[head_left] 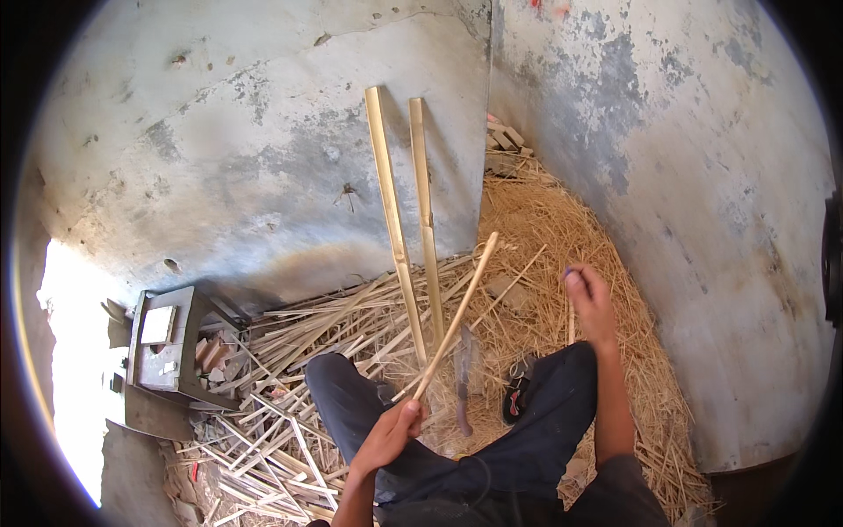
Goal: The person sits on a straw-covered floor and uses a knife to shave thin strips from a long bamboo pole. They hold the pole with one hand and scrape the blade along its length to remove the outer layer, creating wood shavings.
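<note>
My left hand (391,434) is closed round the lower end of a slim bamboo stick (458,316), which slants up and away to the right over my lap. To the right, above my knee, my right hand (592,303) is raised with its fingers curled in. Something small and blue shows at its fingertips, and a pale strip shows just below; I cannot make out what it holds. Between my legs a long knife (463,378) lies on the floor, handle toward me. Two split bamboo lengths, a left one (391,198) and a right one (424,198), lean upright ahead.
Loose bamboo strips (307,329) cover the floor to the left. Straw-like shavings (544,220) heap along the right wall (702,263). A dark wooden stool (176,338) lies on its side at the left, near rubble. A worn plaster wall (263,140) stands ahead.
</note>
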Demonstrator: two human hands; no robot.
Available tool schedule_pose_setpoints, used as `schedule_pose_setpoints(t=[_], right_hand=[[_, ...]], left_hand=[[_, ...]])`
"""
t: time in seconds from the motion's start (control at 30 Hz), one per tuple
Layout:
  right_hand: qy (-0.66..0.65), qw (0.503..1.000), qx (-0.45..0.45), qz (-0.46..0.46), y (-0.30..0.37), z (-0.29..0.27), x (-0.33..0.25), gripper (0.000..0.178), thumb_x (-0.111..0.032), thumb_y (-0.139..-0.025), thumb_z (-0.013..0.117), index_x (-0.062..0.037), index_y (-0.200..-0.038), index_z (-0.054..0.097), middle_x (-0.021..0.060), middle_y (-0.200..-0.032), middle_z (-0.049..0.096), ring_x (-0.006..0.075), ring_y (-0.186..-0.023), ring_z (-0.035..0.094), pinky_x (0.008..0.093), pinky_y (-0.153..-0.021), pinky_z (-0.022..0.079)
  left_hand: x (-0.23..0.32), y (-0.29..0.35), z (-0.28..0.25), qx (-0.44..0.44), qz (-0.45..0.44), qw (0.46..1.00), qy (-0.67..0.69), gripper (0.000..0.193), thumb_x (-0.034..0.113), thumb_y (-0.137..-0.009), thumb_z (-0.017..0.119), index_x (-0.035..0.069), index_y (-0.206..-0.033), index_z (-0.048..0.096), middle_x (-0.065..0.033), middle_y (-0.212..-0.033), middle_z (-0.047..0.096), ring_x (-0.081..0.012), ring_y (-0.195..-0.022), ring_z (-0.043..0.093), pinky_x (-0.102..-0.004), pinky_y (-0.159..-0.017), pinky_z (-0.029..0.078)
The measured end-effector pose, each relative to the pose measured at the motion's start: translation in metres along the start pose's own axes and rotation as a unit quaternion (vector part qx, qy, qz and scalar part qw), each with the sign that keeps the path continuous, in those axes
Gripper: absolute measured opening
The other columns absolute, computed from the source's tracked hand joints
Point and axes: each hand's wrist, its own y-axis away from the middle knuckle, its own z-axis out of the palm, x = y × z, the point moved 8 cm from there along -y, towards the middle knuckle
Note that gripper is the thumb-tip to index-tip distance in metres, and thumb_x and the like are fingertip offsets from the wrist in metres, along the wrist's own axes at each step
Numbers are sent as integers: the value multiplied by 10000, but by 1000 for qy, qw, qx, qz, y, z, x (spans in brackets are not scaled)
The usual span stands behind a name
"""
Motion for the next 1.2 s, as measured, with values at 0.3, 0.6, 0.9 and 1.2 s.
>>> schedule_pose_setpoints(t=[0.3, 0.6, 0.9, 1.2], right_hand=[[120, 955, -93, -253, 78, 101, -84, 335, -369, -981, 808, -55, -1087, 760, 92, -922, 730, 291, -697, 732, 377, -587, 558], [148, 954, -86, -246, 80, 108, -87, 330, -365, -975, 816, -45, -1048, 775, 101, -885, 748, 287, -674, 733, 383, -575, 562], [166, 970, 64, -166, -6, 41, -44, 385, -379, -1037, 731, -5, -1100, 796, 184, -947, 784, 344, -781, 761, 442, -701, 576], [26, 999, 29, 26, -54, -20, 57, 404, -404, -1108, 645, -43, -1243, 767, 8, -887, 700, 93, -641, 520, 299, -604, 418]], left_hand=[[29, -26, 34, -22, 58, 998, -2, 490, 407, -1227, 343, 54, -956, 547, 5, -771, 469, -117, -706, 451, -312, -661, 416], [62, -19, 31, 99, 53, 973, -204, 344, 318, -1179, 484, 9, -1096, 613, -305, -799, 660, -562, -816, 634, -587, -747, 477], [35, 4, 33, 68, 25, 968, -239, 365, 297, -1183, 459, 0, -1018, 591, -251, -711, 610, -530, -729, 631, -550, -659, 470], [16, 23, 30, 21, -3, 981, -194, 360, 325, -1156, 578, 10, -983, 600, -120, -668, 614, -265, -612, 643, -410, -611, 477]])
